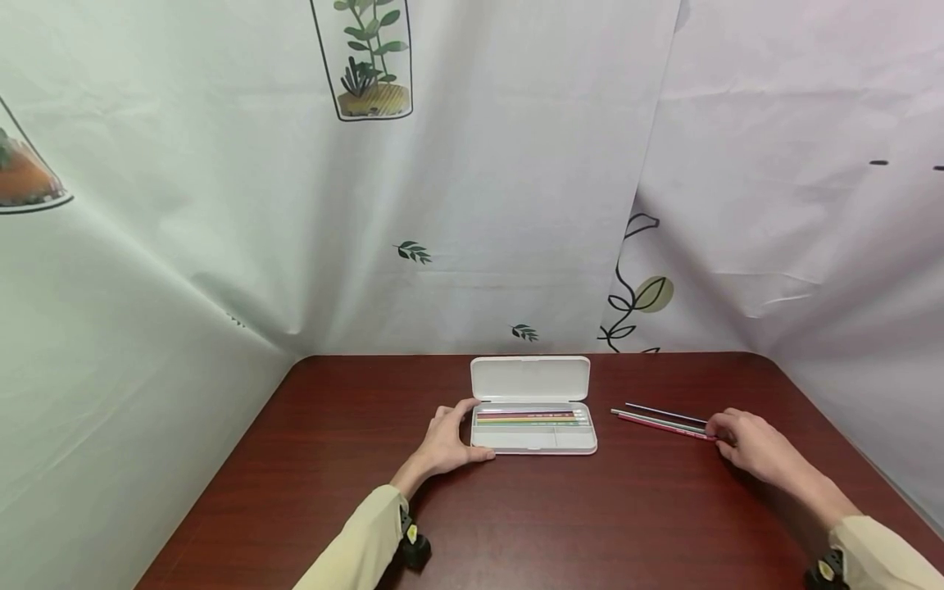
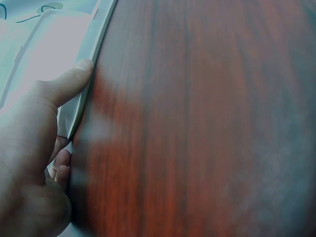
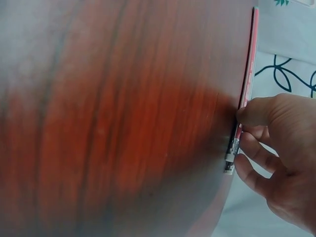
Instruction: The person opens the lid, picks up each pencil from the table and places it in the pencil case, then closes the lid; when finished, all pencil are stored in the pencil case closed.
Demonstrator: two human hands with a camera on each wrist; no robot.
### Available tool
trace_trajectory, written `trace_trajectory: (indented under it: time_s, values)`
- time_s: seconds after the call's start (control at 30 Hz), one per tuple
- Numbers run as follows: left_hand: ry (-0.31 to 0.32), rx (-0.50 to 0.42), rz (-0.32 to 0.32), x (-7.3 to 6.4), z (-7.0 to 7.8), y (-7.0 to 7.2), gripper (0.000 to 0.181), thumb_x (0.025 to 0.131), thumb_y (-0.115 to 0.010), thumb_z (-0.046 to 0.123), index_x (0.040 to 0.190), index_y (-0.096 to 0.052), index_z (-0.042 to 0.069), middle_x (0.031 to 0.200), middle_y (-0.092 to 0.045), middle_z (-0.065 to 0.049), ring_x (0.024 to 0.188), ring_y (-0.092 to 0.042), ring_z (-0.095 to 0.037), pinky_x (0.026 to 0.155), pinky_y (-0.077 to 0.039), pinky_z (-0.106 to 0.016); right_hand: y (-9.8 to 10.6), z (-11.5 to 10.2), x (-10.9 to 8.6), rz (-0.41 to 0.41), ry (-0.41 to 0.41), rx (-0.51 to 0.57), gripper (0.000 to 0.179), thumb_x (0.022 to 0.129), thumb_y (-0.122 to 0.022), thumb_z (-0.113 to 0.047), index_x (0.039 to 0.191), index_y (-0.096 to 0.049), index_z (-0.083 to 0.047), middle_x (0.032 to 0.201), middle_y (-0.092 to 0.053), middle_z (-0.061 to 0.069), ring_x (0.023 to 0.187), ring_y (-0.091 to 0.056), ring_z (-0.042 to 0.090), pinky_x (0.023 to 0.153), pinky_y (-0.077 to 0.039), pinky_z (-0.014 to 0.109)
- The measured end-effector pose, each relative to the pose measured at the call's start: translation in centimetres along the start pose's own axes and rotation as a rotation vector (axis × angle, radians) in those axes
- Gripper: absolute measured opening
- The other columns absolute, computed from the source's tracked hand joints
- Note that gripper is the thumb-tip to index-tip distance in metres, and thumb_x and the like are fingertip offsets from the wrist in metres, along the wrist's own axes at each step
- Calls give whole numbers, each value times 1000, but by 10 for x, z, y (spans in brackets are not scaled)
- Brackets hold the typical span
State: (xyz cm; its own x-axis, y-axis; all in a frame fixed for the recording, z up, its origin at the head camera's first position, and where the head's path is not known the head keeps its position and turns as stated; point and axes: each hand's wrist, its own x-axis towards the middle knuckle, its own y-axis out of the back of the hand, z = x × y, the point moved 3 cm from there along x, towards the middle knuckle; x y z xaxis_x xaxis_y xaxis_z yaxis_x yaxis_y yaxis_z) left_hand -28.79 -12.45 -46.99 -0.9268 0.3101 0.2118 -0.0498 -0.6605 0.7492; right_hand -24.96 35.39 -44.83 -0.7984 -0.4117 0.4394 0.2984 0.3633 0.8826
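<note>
Currently, a flat white plastic pencil case point(image 1: 522, 441) is seen in the head view near the back of a dark reddish-brown wood-grain counter point(image 1: 560, 516), with its rectangular white lid point(image 1: 531, 378) tilted up and back on the far side. Its left end is held by the left hand point(image 1: 446, 445): the grip is clamped across that end, thumb placed at the front corner, fingers at the back corner. A row of slim coloured pencils point(image 1: 527, 418) is laid lengthwise in the rear compartment; red, yellow and green tones are shown. Well apart, to the right of the case, a slim pinkish-red pencil point(image 1: 660, 425) is pinched near its rear end by the right hand point(image 1: 760, 448); that grip is closed on it, as is also shown in the right wrist view, where a silvery band and a pale tip are seen. Just behind it, a pale greenish pencil point(image 1: 652, 419) and a slim dark-blue pencil point(image 1: 664, 412) are laid on the counter at nearly the same slant, right ends near the fingers; whether these are touched cannot be told. Both arms are covered by pale-yellow sleeves point(image 1: 361, 533). Behind, a white plant-printed cloth point(image 1: 509, 205) is hung.
</note>
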Motion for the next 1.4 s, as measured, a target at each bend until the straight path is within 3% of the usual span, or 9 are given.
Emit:
trace_trajectory:
  time_s: [0.47, 0.8, 0.93, 1.2, 1.4]
  values:
    - [9, 2, -4, -1, 0, 0, 87, 67, -92, 38, 140, -52, 15, 120, -60, -11, 112, -46, -29, 93, -39, -49, 0, 2, 3, -43, 36, 41, 35, 68, -79, 11, 81, -63, -17, 78, -51, -11, 65, -43, 2, 54, -39, 29]
    - [10, 10, -6, -1, -1, 0, 87, 67, -92, 38, 141, -51, 15, 119, -60, -11, 112, -46, -29, 93, -40, -49, 1, 2, 6, -141, -41, 62, 30, 70, -72, 8, 83, -61, -16, 76, -49, -7, 65, -42, 3, 55, -38, 29]
    - [8, 15, -11, -1, -1, -1, 87, 68, -92, 38, 141, -51, 15, 119, -59, -11, 112, -46, -29, 92, -40, -49, 1, 0, 5, -127, -45, 59, 28, 70, -72, 6, 82, -61, -17, 76, -47, -11, 65, -41, 2, 55, -37, 28]
    - [13, -2, -2, -1, 1, 0, 87, 67, -92, 39, 141, -51, 15, 119, -59, -11, 112, -46, -28, 93, -40, -49, 4, -7, 13, -27, 69, 63, 32, 65, -72, 7, 83, -61, -17, 76, -49, -11, 65, -40, 0, 54, -36, 27]
    - [6, 3, -1, -1, 1, 0, 87, 67, -92, 38, 140, -51, 15, 119, -59, -11, 112, -46, -29, 92, -41, -49, 3, -20, 23, -35, 94, 92, 32, 68, -73, 8, 84, -63, -17, 76, -50, -8, 66, -40, 1, 55, -36, 27]
